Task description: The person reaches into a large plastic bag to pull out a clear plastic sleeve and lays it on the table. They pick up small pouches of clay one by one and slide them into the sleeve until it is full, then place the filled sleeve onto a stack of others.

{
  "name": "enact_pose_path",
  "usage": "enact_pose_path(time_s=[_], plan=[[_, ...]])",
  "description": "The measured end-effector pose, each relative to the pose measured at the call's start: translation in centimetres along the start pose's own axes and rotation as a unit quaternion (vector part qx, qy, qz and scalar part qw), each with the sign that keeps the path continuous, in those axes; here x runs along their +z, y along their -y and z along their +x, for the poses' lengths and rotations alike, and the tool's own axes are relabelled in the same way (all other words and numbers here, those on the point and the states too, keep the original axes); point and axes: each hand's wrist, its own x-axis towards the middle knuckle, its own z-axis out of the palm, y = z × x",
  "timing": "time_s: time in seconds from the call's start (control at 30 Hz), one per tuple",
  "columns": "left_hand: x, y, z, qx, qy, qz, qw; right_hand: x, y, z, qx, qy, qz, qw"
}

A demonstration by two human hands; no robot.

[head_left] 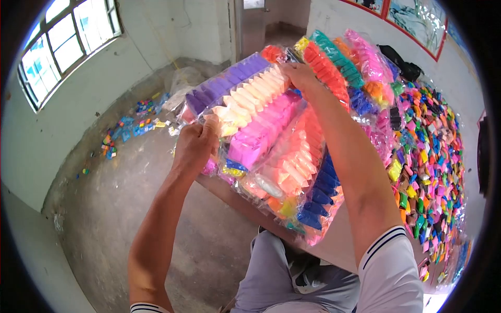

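Both hands grip one clear plastic bag of coloured foam blocks in purple, cream, pink, orange and blue rows (271,141): left hand (195,143) fisted on its near-left edge, right hand (298,74) closed over its far top edge. Bag held tilted above the tabletop (344,245). Heap of loose multicoloured foam pieces (433,156) covers the tabletop's right side. Scattered blocks (133,128) lie on the concrete floor (130,208).

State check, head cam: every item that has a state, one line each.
left hand: closed, gripping the near edge of the clear bag
right hand: gripping the bag's far edge
clear bag of colored packs: lifted, tilted, held by both hands
loose colored packets: piled on the table
small colored pieces: scattered on the floor
window: shut, as far as visible
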Motion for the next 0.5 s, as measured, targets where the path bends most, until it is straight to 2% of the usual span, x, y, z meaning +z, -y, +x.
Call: enact_pose_path(time_s=[0.07,0.2,0.27,0.3,0.4,0.43,0.47,0.5], plan=[[0.2,0.3,0.1,0.032,-0.024,0.02,0.999,-0.2,0.1,-0.4,0.034,0.035,0.036,0.998],[1.0,1.1,-0.6,0.051,-0.06,-0.018,0.997,-1.5,1.5,-1.2,0.086,-0.021,0.114,0.99],[0.9,1.1,-1.9,0.015,-0.089,-0.059,0.994,-3.7,2.6,-1.8,0.043,-0.078,0.025,0.996],[0.6,1.7,-2.6,0.045,-0.084,-0.067,0.993,-4.9,3.2,-2.7,0.045,-0.087,0.024,0.995],[0.9,4.4,-6.2,-0.002,-0.08,-0.145,0.986,-8.9,6.7,-8.4,-0.119,-0.174,0.162,0.964],[1.4,5.8,-8.0,-0.02,-0.072,-0.16,0.984,-10.6,7.4,-11.2,-0.139,-0.174,0.147,0.964],[2.4,7.5,-10.3,-0.068,-0.057,-0.185,0.979,-12.8,7.6,-14.6,-0.158,-0.175,0.13,0.963],[5.0,10.8,-12.3,-0.132,-0.064,-0.265,0.953,-15.0,7.4,-18.2,-0.172,-0.176,0.073,0.966]])
